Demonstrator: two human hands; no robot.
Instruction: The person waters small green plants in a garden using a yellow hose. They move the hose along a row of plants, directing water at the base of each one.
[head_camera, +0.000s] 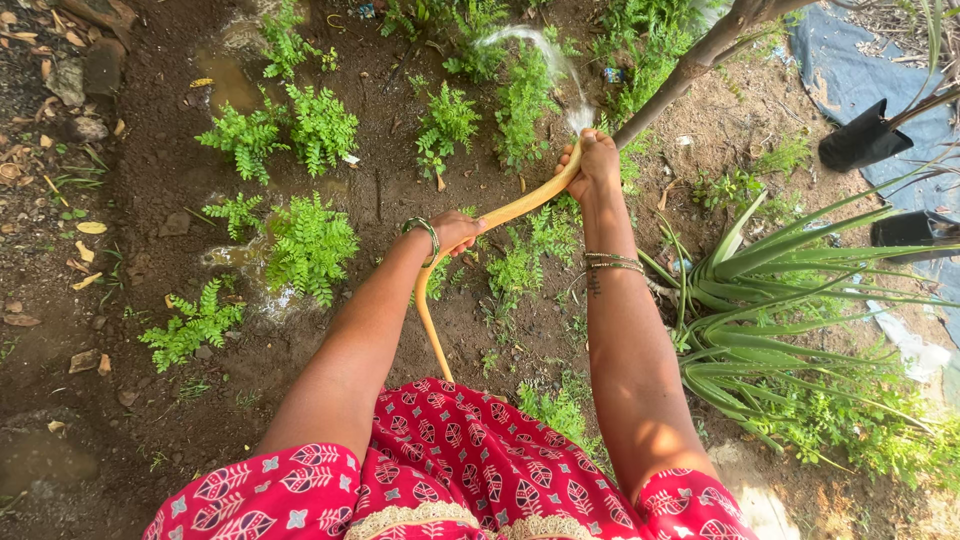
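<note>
Head view:

- The right hand (596, 160) is clamped around the outlet end of a tan hose (500, 215), fingers closed over it; the thumb appears to press on the opening, though the tip itself is hidden.
- The left hand (455, 232) is closed around the same hose further back, well apart from the right hand.
- The hose runs from the right hand down and left through the left hand, then bends and drops toward the red patterned dress (450, 470), where it passes out of sight.
- A spray of water (545, 50) leaves the right hand and arcs up and to the left over the plants.
- Green bangles (425, 235) sit on the left wrist; thin bangles (612, 262) sit on the right forearm.
- Small fern-like plants (310, 245) stand in dark, wet soil (160, 180) to the left of the hands; a puddle (225, 80) lies near the top left.
- A spiky long-leaved plant (780, 290) grows just beside the right forearm.
- A thin tree trunk (690, 70) slants up to the right behind the right hand.
- A blue tarp (860, 70) and black plant bags (860, 140) lie at the far right.
- Dry leaves and stones (70, 80) lie along the left edge.
</note>
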